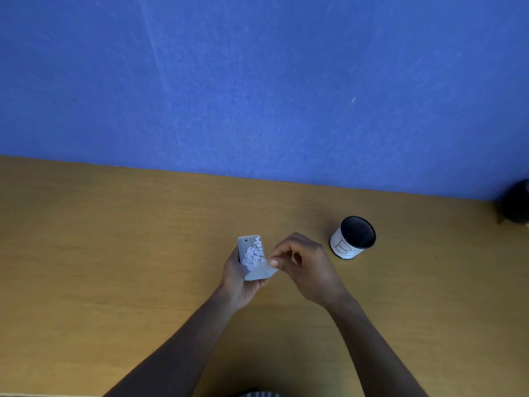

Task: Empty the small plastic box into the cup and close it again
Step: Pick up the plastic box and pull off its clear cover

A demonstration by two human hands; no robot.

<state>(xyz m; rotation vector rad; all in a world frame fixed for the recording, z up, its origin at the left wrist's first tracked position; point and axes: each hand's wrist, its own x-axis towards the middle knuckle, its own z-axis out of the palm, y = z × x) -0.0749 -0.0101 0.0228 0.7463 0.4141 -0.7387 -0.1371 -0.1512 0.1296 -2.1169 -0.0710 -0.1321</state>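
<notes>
My left hand (239, 277) holds a small clear plastic box (251, 255) above the wooden table (114, 253), gripping it from below and the left. Small white pieces fill the box. Its lid (262, 273) is swung partly open at the near end. My right hand (303, 266) pinches the lid's edge between thumb and fingers. The cup (352, 237), black inside with a white paper label on its side, stands upright on the table to the right of my right hand, apart from it.
A blue wall (257, 81) rises at the table's far edge. A dark rounded object (516, 203) sits at the far right edge of the view, beside the wall.
</notes>
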